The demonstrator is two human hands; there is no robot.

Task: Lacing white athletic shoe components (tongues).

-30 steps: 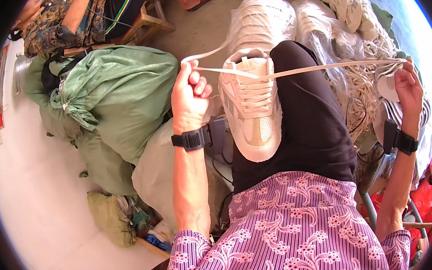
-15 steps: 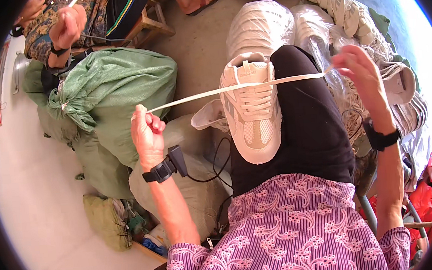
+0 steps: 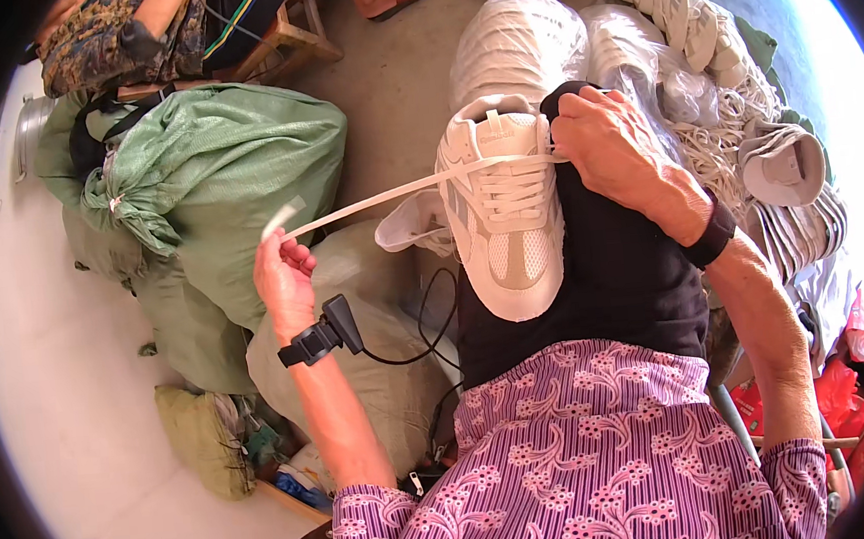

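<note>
A beige-and-white sneaker (image 3: 514,254) lies on the person's black trousers (image 3: 623,276), its toe toward the waist. Left of it, the left hand (image 3: 284,280) is raised, thumb and fingers (image 3: 272,243) pinching a flat off-white shoelace (image 3: 377,199), with a short end sticking up past the grip. The lace runs taut across the upper lacing to the right hand (image 3: 616,146), whose curled fingers are pressed together on it at the sneaker's right edge. A green woven sack (image 3: 244,162) stands beyond the left hand; plastic-wrapped bundles (image 3: 517,48) sit past the heel.
</note>
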